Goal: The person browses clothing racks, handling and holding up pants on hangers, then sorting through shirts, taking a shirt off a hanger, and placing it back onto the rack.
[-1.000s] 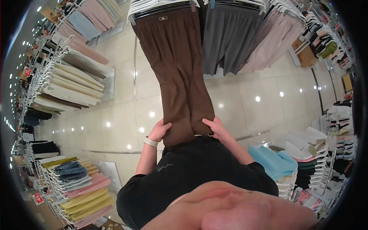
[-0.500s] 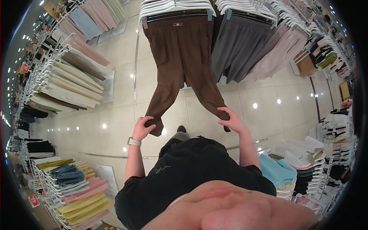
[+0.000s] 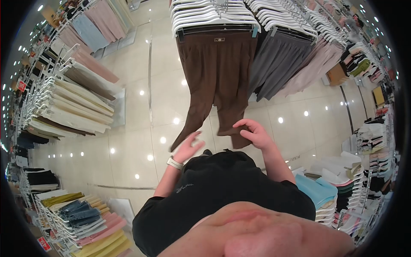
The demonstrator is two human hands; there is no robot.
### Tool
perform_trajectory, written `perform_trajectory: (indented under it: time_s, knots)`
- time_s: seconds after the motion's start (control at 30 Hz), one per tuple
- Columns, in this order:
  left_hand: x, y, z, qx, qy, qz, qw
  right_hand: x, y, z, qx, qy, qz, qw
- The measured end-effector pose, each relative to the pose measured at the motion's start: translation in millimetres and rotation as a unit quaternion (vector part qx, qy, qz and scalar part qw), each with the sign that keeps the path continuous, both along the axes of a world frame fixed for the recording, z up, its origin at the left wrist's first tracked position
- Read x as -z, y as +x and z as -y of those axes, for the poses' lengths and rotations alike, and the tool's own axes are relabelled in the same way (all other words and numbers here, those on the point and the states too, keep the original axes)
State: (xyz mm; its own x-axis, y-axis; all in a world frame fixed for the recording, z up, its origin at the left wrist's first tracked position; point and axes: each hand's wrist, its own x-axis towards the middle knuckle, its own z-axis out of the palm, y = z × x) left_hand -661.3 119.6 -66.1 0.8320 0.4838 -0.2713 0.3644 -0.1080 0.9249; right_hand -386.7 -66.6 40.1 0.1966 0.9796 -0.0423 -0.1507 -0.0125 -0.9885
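Note:
Brown trousers [image 3: 218,64] hang by the waistband from a clip hanger at the front of a rack, legs reaching down toward me. My right hand [image 3: 253,133] pinches the lower end of the leg on the right, whose hem folds and hangs below the fingers. My left hand [image 3: 189,147], a little smeared by motion, has its fingers apart beside the other leg's hem and holds nothing. That leg hangs slanted to the left. A pale watch is on my left wrist.
White hangers [image 3: 214,19] crowd the rack above, with grey trousers [image 3: 282,60] and pale pink trousers [image 3: 317,64] to the right. Cream garments [image 3: 77,107] hang on a rack at left. Folded jeans [image 3: 79,210] lie lower left; a light blue garment [image 3: 317,188] is lower right.
My left hand has let go of the left trouser leg and moved right, toward the middle. My right hand has kept its leg and drawn it inward, so the legs hang closer together.

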Motion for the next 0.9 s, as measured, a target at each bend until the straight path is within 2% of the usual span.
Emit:
perform_trajectory:
  time_s: [0.03, 0.07, 0.1, 0.13, 0.2, 0.3, 0.4, 0.43, 0.53, 0.57, 0.63, 0.73, 0.83, 0.9]
  knots:
    - [-11.7, 8.4, 13.1, 0.047, -0.163, 0.086, 0.982, 6.3, -10.3, -7.3, 0.017, 0.0, -0.049, 0.999]
    - [-53.2, 18.3, 24.9, 0.106, -0.202, 0.114, 0.967, 6.9, -19.0, -14.6, 0.021, -0.016, -0.065, 0.998]
    - [-60.4, 24.0, 32.7, 0.141, -0.236, 0.14, 0.951, 7.0, -26.7, -21.6, 0.024, -0.031, -0.081, 0.996]
    - [-74.9, 34.2, 44.0, 0.131, -0.264, 0.206, 0.933, 7.2, -33.6, -27.7, 0.027, -0.046, -0.099, 0.994]
    - [-60.8, 50.4, 55.2, 0.033, -0.116, 0.235, 0.964, 6.2, -42.6, -36.1, 0.016, -0.061, -0.075, 0.995]
    - [-24.1, 47.2, 37.4, -0.042, -0.101, 0.185, 0.977, 13.8, -48.4, -40.1, 0.017, -0.087, -0.078, 0.993]
    - [-0.7, 46.4, 28.3, -0.096, -0.2, 0.177, 0.959, 15.4, -45.9, -39.3, 0.004, -0.202, 0.056, 0.978]
    - [2.3, 49.4, 30.1, -0.112, -0.188, 0.196, 0.956, 30.4, -43.0, -38.1, -0.013, -0.219, 0.119, 0.968]
    - [4.7, 57.5, 32.7, -0.123, -0.177, 0.149, 0.965, 52.2, -54.4, -35.5, 0.027, -0.127, 0.311, 0.941]
    - [4.4, 57.9, 33.7, -0.099, -0.133, 0.12, 0.979, 55.2, -57.7, -35.4, 0.007, -0.17, 0.309, 0.936]
    - [-7.2, 58.0, 34.8, -0.047, -0.044, 0.058, 0.996, 67.8, -60.6, -36.4, 0.004, -0.167, 0.291, 0.942]
    - [-3.0, 61.5, 35.7, -0.121, 0.03, 0.118, 0.985, 87.6, -56.7, -41.6, 0.022, -0.156, 0.272, 0.949]
    - [3.1, 60.1, 30.8, -0.172, 0.075, 0.098, 0.977, 94.8, -53.3, -49.9, 0.056, -0.162, 0.267, 0.948]
    - [9.8, 56.6, 28.8, -0.166, 0.07, 0.099, 0.979, 92.6, -59.5, -50.4, 0.047, -0.18, 0.237, 0.954]
